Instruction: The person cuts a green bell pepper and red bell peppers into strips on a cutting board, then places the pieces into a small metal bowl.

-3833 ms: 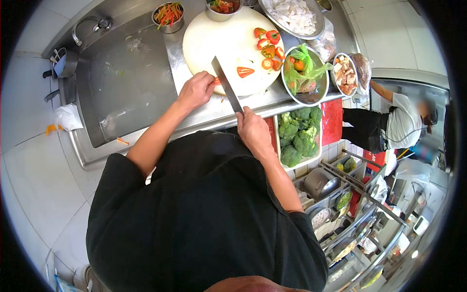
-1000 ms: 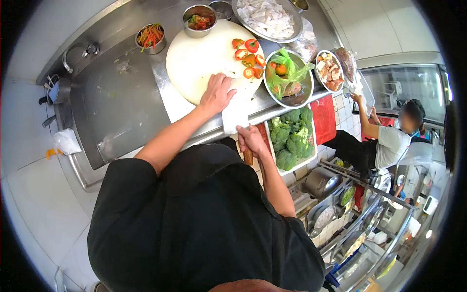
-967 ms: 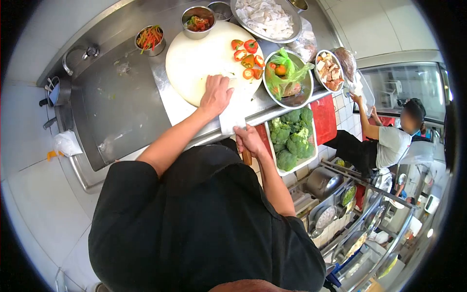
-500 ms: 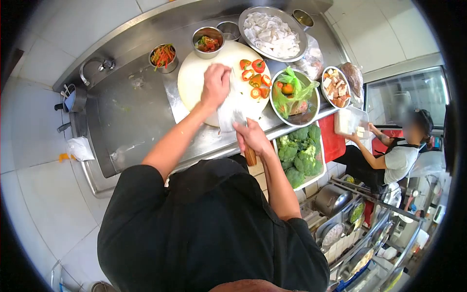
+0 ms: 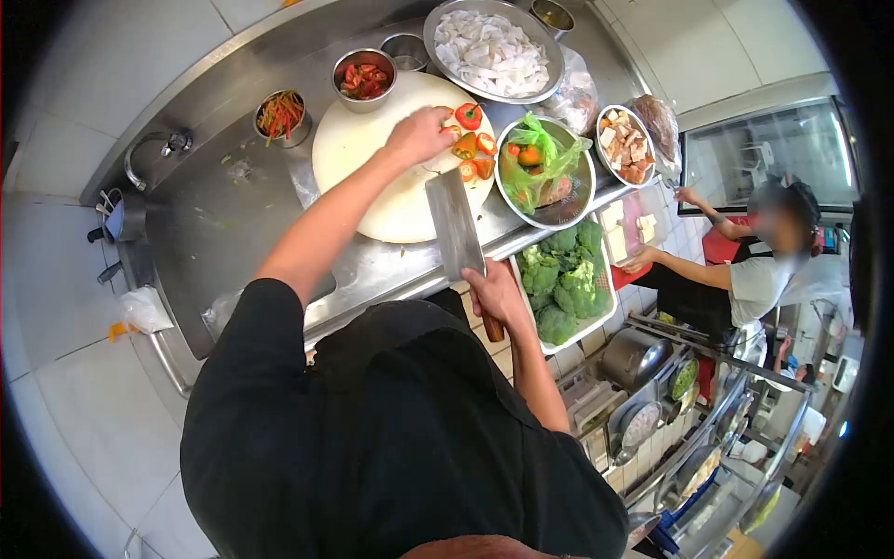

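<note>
My left hand [image 5: 421, 138] reaches over the round white cutting board [image 5: 358, 158], fingers curled and pinched at a red pepper piece [image 5: 451, 131]. More cut peppers [image 5: 485, 143], red and orange-green, lie around its fingertips at the board's right side. My right hand [image 5: 496, 300] grips the wooden handle of a cleaver [image 5: 456, 224]. The broad blade points away from me, its tip overlapping the board's near right edge. Beyond the board, a steel bowl [image 5: 364, 80] holds cut red pepper. A steel cup [image 5: 281, 118] of orange and green strips stands to the left.
Right of the board sits a colander [image 5: 589, 200] with a green plastic bag. Broccoli [image 5: 563, 279] fills a white basket below it. A large bowl of white pieces [image 5: 494, 56] stands behind. At right, a co-worker [image 5: 745, 270] handles pale blocks on a red board. The sink [image 5: 223, 219] is left.
My left hand has moved right to the peppers. The cleaver has come back toward me, off most of the board. More red pieces show in the steel bowl. My view has shifted slightly.
</note>
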Available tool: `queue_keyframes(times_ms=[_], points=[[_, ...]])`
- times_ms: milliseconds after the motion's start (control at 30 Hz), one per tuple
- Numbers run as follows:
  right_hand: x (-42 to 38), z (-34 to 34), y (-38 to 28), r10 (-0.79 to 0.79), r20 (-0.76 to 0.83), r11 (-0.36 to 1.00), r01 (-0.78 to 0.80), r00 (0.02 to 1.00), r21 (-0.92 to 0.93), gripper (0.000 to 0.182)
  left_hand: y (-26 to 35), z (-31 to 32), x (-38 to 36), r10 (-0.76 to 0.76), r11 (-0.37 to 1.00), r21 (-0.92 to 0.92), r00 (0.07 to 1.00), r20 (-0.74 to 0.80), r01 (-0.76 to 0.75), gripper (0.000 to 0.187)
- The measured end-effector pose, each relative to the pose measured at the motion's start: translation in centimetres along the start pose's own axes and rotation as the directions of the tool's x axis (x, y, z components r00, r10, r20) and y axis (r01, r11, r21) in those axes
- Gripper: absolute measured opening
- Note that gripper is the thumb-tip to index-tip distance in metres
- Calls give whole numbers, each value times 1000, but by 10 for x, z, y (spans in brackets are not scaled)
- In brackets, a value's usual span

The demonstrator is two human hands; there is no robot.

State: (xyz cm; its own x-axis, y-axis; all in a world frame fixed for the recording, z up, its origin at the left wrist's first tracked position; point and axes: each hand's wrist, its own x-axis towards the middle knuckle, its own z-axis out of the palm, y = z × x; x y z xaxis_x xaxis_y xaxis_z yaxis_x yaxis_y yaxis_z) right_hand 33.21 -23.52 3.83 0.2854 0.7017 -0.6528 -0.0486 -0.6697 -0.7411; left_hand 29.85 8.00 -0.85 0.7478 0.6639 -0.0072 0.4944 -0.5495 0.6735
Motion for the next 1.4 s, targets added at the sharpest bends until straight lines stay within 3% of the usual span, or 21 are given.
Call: queue_keyframes(times_ms=[67,200,300,333,433,467,533,567,667,800,900,1000,1033,1100,1133,1233,1400], points=[[-10,5,4,51,-46,998,-50,998,25,21,-3,24,-6,-12,994,107,1000,17,10,38],[-8,-1,23,64,-45,998,-65,997,-24,29,-15,37,-14,-90,993,-82,990,-104,81,33],[-5,2,32,64,-40,998,-64,997,13,21,-30,30,-30,19,978,-195,959,-282,-76,35],[-3,1,35,68,-30,997,-67,997,25,21,-32,24,-29,21,999,-24,974,-224,-27,38],[-5,-2,30,67,-7,997,-67,998,41,25,-8,9,-32,287,956,192,853,-436,-223,42],[-6,-2,29,70,0,996,-70,998,47,27,0,12,-29,349,936,200,845,-405,-291,46],[-5,-1,32,65,-9,997,-65,998,35,27,23,27,-16,115,991,79,984,-134,-105,49],[-5,0,33,62,-16,998,-61,998,28,26,31,31,-10,-2,999,40,1000,16,1,51],[-7,2,34,68,-25,997,-67,997,24,27,41,38,3,-167,983,109,964,209,147,59],[-12,4,38,65,-18,998,-64,998,20,29,31,36,-9,-155,985,-53,980,124,162,53],[-10,5,39,68,-48,998,-68,997,-3,29,6,23,-49,27,947,-312,989,-142,-71,42],[-14,9,30,67,-74,997,-70,995,-33,30,-13,5,-125,14,946,-318,985,-174,-70,41],[-9,14,36,24,-140,993,-40,990,-112,32,-26,7,-145,49,967,-237,981,-187,-93,42],[-8,23,37,-215,-231,915,113,949,-387,33,-52,19,-180,116,989,-72,972,-204,-133,44],[-13,28,21,-186,-238,906,72,953,-418,33,-56,19,-185,128,986,-74,967,-222,-148,47],[-13,41,2,-344,-239,804,153,908,-574,30,-47,15,-188,127,988,-49,952,-280,-146,46],[-11,54,-32,-430,-177,713,212,885,-668,23,-43,13,-195,-5,951,-290,933,-361,-107,32]])
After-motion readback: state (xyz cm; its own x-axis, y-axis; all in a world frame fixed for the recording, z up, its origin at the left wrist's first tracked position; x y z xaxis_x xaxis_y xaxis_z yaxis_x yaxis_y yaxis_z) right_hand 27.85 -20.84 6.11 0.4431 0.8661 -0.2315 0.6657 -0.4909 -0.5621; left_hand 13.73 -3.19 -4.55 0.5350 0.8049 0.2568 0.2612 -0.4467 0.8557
